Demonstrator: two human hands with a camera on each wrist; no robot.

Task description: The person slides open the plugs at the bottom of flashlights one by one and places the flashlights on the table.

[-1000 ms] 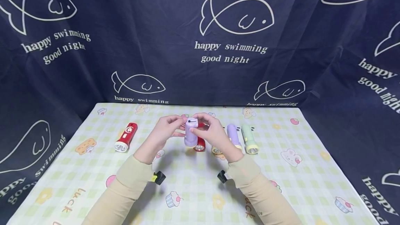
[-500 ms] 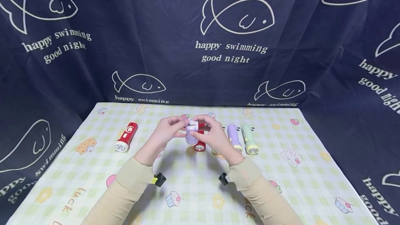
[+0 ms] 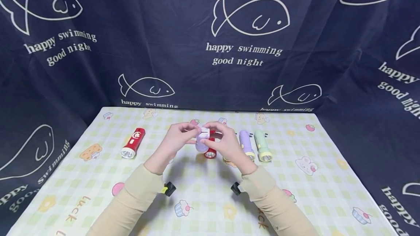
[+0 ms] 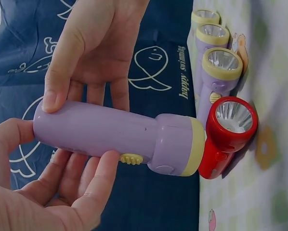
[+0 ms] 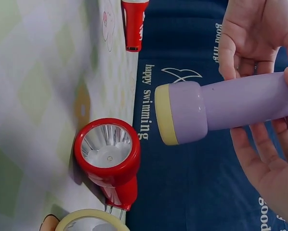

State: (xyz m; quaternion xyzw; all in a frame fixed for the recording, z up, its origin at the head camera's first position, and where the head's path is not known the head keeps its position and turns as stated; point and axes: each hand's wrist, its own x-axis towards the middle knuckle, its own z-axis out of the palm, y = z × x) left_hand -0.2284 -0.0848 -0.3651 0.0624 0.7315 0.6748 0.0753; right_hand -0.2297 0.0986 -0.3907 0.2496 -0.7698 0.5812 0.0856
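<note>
Both my hands hold a purple flashlight (image 3: 201, 146) with a yellow rim above the middle of the table, its lens end tipped down and its tail end toward me. My left hand (image 3: 178, 137) pinches it near the tail from the left. From the right, my right hand (image 3: 226, 143) holds the same end, thumb on the body in the left wrist view. A yellow ribbed switch (image 4: 131, 159) shows on the barrel there. A thin dark line crosses the pale tail end; its detail is too small to tell. Just behind stands a red flashlight (image 4: 230, 120), partly covered in the head view.
To the right lie a purple flashlight (image 3: 244, 143) and a green flashlight (image 3: 262, 146). Another purple flashlight (image 4: 223, 65) is mostly behind my right hand in the head view. A red and white flashlight (image 3: 133, 143) lies at the left on the checked tablecloth (image 3: 203, 214).
The held flashlight has tilted so its tail end faces me more and its barrel looks shorter. Both hands have shifted slightly and keep their hold. The flashlights on the table stay put.
</note>
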